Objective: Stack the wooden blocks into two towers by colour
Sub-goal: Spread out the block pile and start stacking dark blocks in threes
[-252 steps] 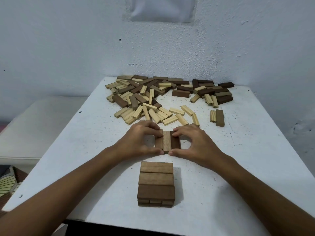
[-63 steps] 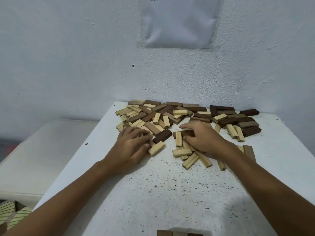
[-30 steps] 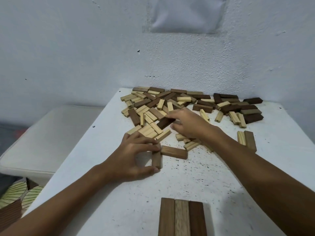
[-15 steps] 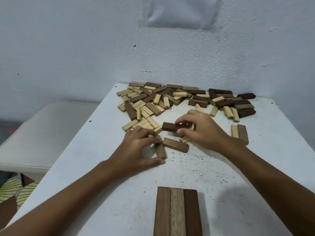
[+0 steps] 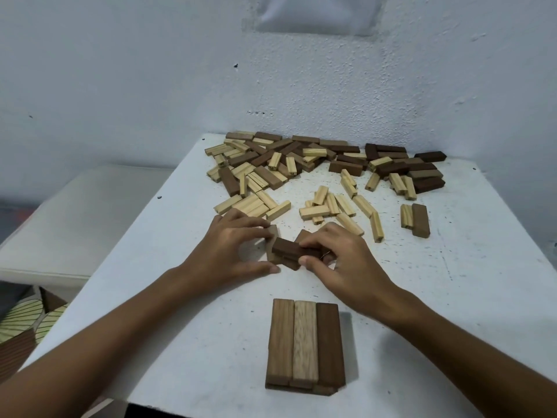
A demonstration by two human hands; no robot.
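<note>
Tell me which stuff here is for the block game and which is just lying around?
For the job:
- brown tower near the table's front edge
- dark block pinched by the right hand
- brown block held by the left hand
- mixed pile of pale and brown blocks at the back

Just lying about:
- white sheet on the wall
- striped cushions beside the table

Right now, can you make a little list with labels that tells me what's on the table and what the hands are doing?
Table: white table
Tower: dark tower near the front edge, three brown blocks side by side on top
Left hand: left hand holds a brown block
Right hand: right hand pinches a dark block
Loose blocks: mixed pile of light and dark blocks at the back
Light tower: none visible
</note>
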